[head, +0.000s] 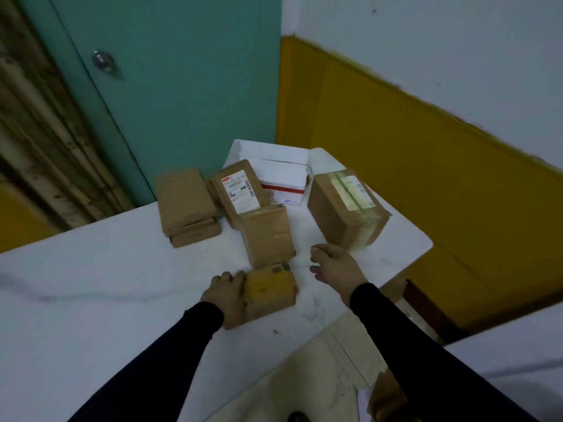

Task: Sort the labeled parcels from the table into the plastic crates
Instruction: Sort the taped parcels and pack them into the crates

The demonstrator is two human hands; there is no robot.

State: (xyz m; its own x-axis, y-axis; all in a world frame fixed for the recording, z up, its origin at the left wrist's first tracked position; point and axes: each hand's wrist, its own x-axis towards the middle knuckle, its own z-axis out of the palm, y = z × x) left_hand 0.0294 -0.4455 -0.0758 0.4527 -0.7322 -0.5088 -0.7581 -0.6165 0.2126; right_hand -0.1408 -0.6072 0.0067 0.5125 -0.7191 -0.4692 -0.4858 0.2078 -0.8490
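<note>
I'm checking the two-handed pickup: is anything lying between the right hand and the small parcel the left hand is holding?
Nothing visible. The left hand grips the small parcel at its left end; the right hand hovers open just off its right side, with only bare table between. The taped flat parcel lies behind, not between.

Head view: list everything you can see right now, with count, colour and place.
Small parcel: one, brown with yellow tape, near table edge, held by left hand.
Flat parcels: two stacked, brown, far left.
Labelled parcel: one, brown, propped at centre.
Plain parcel: one, brown, centre.
Big box: one, brown, taped, right.
White boxes: two, at the back.
Table: one, white.
Door: one, teal.
Crates: none in view.
Left hand: grips small parcel.
Right hand: hovers, holds nothing.
</note>
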